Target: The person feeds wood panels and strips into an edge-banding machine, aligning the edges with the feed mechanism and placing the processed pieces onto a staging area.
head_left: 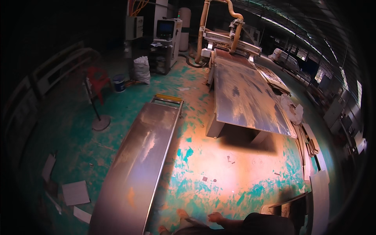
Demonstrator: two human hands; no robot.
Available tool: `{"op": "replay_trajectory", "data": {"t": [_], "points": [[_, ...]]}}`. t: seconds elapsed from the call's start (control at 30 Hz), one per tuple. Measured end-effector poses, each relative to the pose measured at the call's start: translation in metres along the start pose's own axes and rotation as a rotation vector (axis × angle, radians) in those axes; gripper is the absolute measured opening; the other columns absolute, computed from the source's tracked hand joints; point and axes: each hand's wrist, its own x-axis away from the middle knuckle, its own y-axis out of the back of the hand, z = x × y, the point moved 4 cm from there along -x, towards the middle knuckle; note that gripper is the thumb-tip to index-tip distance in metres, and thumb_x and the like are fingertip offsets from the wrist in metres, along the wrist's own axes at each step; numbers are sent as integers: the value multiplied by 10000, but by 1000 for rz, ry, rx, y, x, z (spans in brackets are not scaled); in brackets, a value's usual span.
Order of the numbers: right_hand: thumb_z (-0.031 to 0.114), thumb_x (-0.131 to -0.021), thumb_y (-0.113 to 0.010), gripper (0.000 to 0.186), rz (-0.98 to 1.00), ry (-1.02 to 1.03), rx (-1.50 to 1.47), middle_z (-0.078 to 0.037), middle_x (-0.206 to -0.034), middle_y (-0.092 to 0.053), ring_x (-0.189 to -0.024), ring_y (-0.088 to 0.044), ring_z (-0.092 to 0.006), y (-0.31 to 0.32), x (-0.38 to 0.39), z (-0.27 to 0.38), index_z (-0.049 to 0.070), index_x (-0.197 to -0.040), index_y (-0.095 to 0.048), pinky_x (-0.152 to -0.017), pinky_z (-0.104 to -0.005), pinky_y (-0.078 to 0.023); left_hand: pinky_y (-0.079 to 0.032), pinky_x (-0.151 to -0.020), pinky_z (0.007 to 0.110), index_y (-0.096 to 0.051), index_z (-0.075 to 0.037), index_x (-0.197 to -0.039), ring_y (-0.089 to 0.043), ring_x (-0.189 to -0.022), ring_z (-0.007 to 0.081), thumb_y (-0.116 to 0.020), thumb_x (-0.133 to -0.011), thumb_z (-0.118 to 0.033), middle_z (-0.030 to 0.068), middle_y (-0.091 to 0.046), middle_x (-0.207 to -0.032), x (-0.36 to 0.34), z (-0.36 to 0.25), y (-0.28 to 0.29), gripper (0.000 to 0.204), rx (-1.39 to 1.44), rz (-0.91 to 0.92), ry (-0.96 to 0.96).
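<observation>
Low in the picture, my right hand (214, 217) reaches in from a dark sleeve, over the dusty green floor. Its fingers look loosely spread and no object shows in them. At the lower edge a small skin-coloured part, probably my left hand (162, 230), shows beside the long metal-topped table (137, 149). Its fingers are too cut off to read, and whether it touches the table I cannot tell. What looks like a bare foot (182, 213) shows between the two hands. The table has a yellow-edged roller frame (168, 98) at its far end.
Ahead to the right stands a CNC router (231, 41) with a wide dusty bed (250, 94). Boards (320, 196) lie along the right. A control cabinet (168, 43), white sack (141, 70), blue bucket (119, 83), red chair (98, 82) and round-based stand (101, 123) are at left.
</observation>
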Motion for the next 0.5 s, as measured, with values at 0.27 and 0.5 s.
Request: {"op": "replay_trajectory", "data": {"t": [0.27, 0.5], "points": [[229, -1021, -666, 235, -235, -523, -996, -121, -949, -741, -807, -719, -206, 194, -161, 6, 2, -1080, -682, -704, -315, -576, -561, -639, 435, -703, -12, -904, -680, -667, 291, -526, -1068, -323, 122, -706, -769, -13, 27, -48, 394, 572, -141, 96], [119, -1041, -556, 126, 274, -429, -1159, -95, -738, -619, -560, -607, -195, 102, -166, 42, 35, -949, -569, -462, -276, -478, -556, -557, 392, -624, -12, -862, -635, -581, 243, -549, -1064, -238, 122, -677, -741, 82, 99, -101, 312, 1060, -288, 156]]}}
